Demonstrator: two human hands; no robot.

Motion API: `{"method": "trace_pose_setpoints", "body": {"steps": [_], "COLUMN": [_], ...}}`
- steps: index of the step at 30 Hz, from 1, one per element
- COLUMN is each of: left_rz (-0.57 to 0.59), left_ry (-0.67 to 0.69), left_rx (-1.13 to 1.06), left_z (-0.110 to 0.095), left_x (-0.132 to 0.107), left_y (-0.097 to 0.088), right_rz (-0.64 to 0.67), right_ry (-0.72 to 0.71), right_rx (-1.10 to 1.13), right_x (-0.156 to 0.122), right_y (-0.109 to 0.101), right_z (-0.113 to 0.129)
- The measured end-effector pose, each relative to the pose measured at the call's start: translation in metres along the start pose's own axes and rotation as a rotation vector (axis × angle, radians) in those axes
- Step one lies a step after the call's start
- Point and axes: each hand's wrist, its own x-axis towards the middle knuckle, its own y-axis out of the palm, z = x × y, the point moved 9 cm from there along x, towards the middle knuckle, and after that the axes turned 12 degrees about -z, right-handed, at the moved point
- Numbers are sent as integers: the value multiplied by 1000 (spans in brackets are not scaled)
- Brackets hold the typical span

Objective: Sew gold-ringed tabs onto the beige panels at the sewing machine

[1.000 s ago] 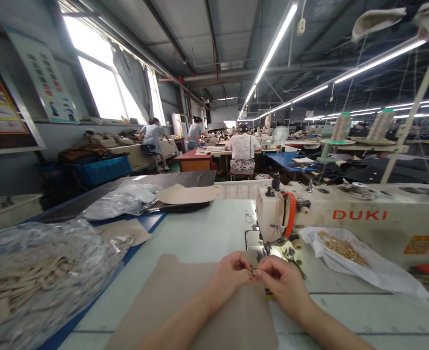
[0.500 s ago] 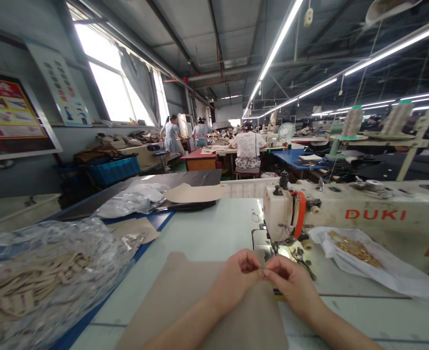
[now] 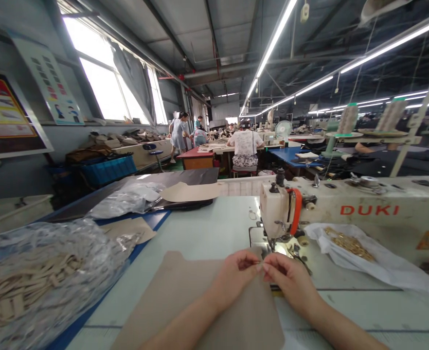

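Head view: taupe panel (image 3: pixel 178 287) flat on counter (image 3: pixel 207 228), mostly left of the grip; long axis unclear, partly out of frame. Left hand (image 3: pixel 232 279) nearer, over it; right hand (image 3: pixel 291 279) by its right edge. Both pinched narrow, fingertips meeting (contents too small to tell), near sewing machine (image 3: pixel 273 211).

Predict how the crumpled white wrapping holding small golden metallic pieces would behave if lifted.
The crumpled white wrapping is probably floppy, given its creases and trailing end. The small golden metallic pieces look loose and uncovered, so they may spill. Their pile probably makes one end heavier.
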Motion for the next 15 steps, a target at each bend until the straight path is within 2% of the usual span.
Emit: {"method": "trace_pose_setpoints", "body": {"steps": [3, 11, 15], "left_rz": [32, -87, -105], "left_ry": [10, 71, 121], "left_rx": [114, 343, 399], "left_z": [0, -11, -17], "left_x": [0, 0, -1], "left_y": [1, -10, -11], "right_rz": [12, -11, -40], "right_ry": [-3, 29, -30], "right_rx": [20, 92, 9], "right_x": [0, 3, 3], "right_y": [1, -2, -6], "right_z": [0, -4, -2]}}
